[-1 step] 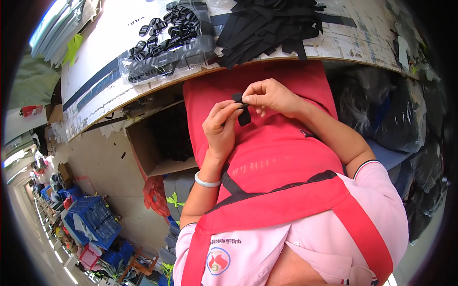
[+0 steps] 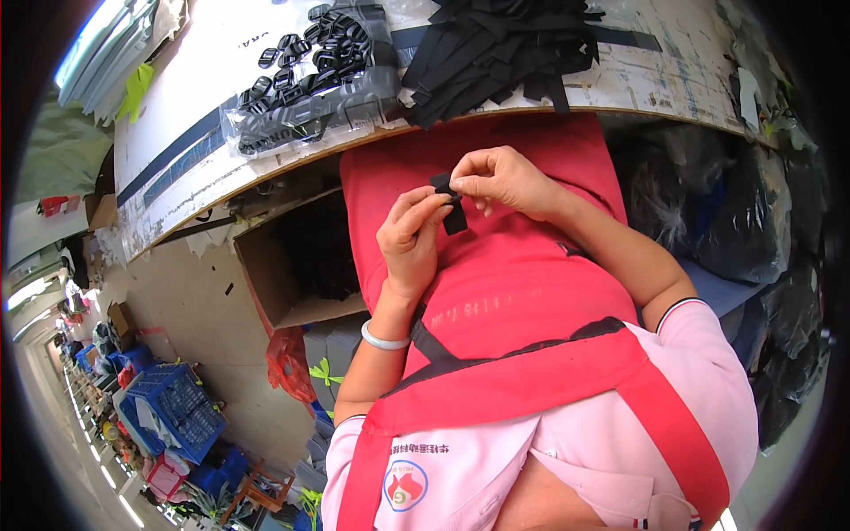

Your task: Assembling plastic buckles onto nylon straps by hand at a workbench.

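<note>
Above my lap, a short black webbing strap (image 2: 455, 219) is pinched between both hands. My left hand (image 2: 410, 241) is closed, thumb and fingertips pressed on the strap's middle. From the other side my right hand (image 2: 506, 180) pinches the strap close to its upper end. A small dark piece sits between the fingertips, mostly hidden, and I cannot tell whether it is a buckle. Ahead on the table (image 2: 673, 88), black plastic buckles (image 2: 332, 53) are heaped on a clear plastic bag (image 2: 328, 115). To their right is a pile of cut black webbing straps (image 2: 496, 57).
The table's edge lies just beyond my hands. An open cardboard box (image 2: 305, 310) is under it at left, and bulging plastic bags (image 2: 735, 203) are at right. A red plastic bag (image 2: 289, 363) hangs beside the box. A blue crate (image 2: 177, 411) stands farther left.
</note>
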`<state>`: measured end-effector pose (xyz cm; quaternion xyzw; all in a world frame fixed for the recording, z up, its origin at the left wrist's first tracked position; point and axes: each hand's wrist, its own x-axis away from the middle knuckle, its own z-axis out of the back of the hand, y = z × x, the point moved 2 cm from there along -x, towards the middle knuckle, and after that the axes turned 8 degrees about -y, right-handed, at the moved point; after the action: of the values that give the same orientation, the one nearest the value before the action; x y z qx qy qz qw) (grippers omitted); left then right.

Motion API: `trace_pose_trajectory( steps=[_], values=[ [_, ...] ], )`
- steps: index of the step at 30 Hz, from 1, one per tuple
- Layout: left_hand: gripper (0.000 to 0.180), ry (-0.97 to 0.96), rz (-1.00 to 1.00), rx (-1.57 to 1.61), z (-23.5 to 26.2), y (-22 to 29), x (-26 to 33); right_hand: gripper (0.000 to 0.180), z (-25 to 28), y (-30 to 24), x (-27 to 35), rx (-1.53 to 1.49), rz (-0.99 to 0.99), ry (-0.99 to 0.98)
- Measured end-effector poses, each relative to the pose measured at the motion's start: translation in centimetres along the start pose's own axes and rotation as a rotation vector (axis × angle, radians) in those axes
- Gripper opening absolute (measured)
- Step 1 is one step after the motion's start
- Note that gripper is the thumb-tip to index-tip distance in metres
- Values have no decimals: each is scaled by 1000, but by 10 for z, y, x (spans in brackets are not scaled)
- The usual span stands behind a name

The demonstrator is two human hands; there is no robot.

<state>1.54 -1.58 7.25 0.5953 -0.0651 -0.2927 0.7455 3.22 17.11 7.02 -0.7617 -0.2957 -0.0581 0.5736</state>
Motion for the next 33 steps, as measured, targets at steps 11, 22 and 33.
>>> trace_pose_trajectory(
  steps=[11, 22, 33],
  values=[
    [20, 8, -62, -33, -1, 14, 3, 15, -2, -3, 0, 2, 140, 111],
    [25, 154, 648, 1012, 1, -14, 13, 16, 6, -29, -19, -39, 451, 369],
    [56, -193, 754, 1047, -1, -21, 22, 19, -36, -30, -20, 437, 31, -96]
  ],
)
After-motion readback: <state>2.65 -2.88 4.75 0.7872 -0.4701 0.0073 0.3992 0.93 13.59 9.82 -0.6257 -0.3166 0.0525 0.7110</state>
